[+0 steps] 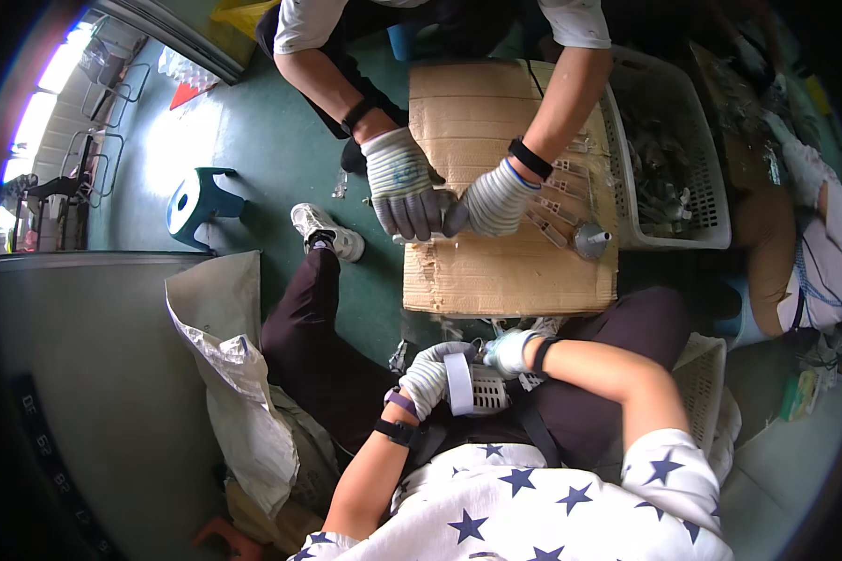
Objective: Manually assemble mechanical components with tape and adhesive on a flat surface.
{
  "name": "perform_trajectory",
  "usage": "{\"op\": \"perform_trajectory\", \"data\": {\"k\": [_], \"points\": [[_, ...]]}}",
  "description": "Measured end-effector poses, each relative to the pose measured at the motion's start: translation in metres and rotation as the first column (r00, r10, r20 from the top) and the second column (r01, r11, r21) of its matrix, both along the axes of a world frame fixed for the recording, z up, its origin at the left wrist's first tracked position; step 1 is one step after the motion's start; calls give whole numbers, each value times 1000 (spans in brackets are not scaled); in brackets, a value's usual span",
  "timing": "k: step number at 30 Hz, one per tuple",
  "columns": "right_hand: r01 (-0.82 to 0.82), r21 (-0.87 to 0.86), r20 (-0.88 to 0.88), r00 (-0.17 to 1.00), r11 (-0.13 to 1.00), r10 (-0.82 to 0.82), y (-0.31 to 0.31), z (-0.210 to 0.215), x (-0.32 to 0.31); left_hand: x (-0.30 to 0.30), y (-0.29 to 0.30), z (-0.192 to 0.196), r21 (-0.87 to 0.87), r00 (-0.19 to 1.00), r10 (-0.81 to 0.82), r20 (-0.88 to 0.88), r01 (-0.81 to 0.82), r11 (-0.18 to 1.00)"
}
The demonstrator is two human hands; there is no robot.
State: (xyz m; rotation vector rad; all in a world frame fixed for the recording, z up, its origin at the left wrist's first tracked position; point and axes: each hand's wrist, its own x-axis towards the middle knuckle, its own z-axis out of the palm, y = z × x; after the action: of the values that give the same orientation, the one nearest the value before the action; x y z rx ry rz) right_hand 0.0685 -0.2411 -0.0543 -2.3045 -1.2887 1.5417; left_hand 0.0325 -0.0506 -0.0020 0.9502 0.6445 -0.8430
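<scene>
Above my lap, my left hand [428, 376], in a striped knit glove, is closed with its fingertips at a small dark piece too small to make out. Close beside it, my right hand [512, 353], also gloved and slightly blurred, is curled in at the same spot; what it grips is hidden. Just below my hands sits a white slotted plastic object [488, 390] with a smooth white band [459, 383] next to my left wrist. In front of my knees lies a cardboard sheet [496, 285] bearing several flat clear pieces [550, 208] and a grey funnel-shaped part [590, 240].
Across the cardboard, a co-worker's gloved hands [444, 196] meet over a small piece. A white crate [720, 210] of greyish parts stands at the right. A whitish sack [229, 374] leans left of my leg, with a blue stool [192, 208] farther off. Another person sits far right.
</scene>
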Motion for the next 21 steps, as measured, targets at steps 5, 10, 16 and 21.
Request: {"op": "perform_trajectory", "data": {"k": [5, 10, 16, 21], "points": [[273, -113, -31, 960, 955, -278, 50, -112, -28, 2, 0, -8, 73, 999, -14, -45, 18, 997], [195, -252, 141, 976, 948, -163, 62, -160, -46, 3, 3, -9, 78, 993, -59, -97, 67, 995], [245, -12, 88, 966, 969, -243, 25, -93, -20, 4, 1, -4, 36, 995, -38, -88, 41, 998], [481, 210, -88, 877, 851, -473, -36, 23, 7, 3, 1, 6, 13, 995, -7, -95, 8, 1000]]}}
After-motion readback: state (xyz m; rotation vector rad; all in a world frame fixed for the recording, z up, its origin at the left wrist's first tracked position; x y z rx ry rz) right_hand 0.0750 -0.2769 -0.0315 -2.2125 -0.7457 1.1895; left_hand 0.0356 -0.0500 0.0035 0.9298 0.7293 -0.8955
